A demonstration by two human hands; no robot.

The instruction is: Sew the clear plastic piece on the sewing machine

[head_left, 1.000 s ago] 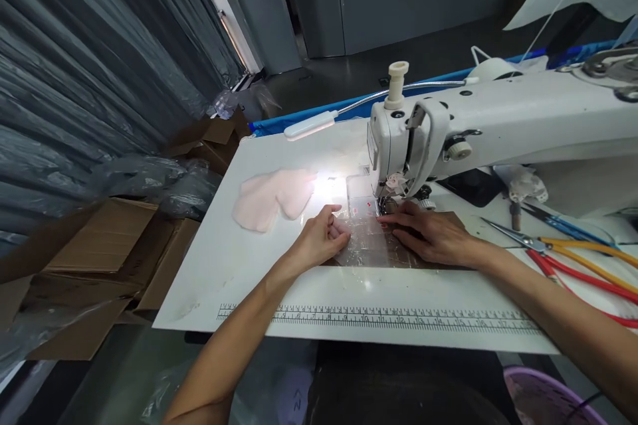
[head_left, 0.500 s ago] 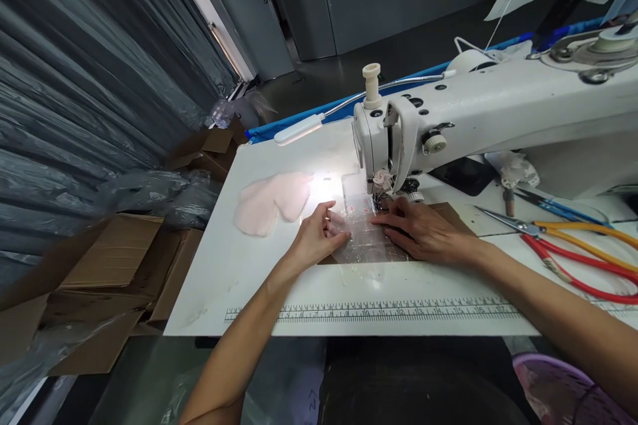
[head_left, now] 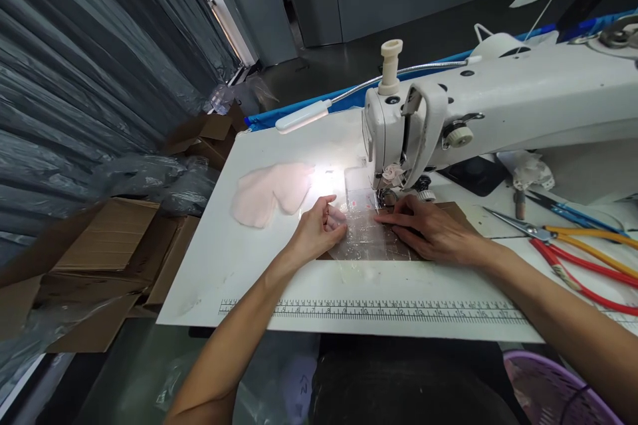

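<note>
A clear plastic sheet (head_left: pixel 366 232) with small pink marks lies over a brown board (head_left: pixel 451 214) under the sewing machine's needle area (head_left: pixel 383 196). At the sheet's left edge, my left hand (head_left: pixel 319 229) has curled fingers, some seen through the plastic, with the thumb against it. My right hand (head_left: pixel 428 229) rests palm down on the sheet and board, its index finger stretched toward the presser foot and its fingers apart. A soft pink fabric piece (head_left: pixel 272 192) lies flat to the left of the machine.
Orange-and-red handled scissors (head_left: pixel 553 239), blue-handled pliers (head_left: pixel 568 206) and a dark flat object (head_left: pixel 476 174) lie on the right. A lit lamp (head_left: pixel 303 117) hangs over the table. A printed ruler (head_left: pixel 369 312) runs along the front edge. Cardboard boxes (head_left: pixel 104 239) stand left, a purple basket (head_left: pixel 553 385) below right.
The whole view has shifted slightly, with the machine appearing farther right and higher. Both hands keep nearly the same places on the plastic sheet.
</note>
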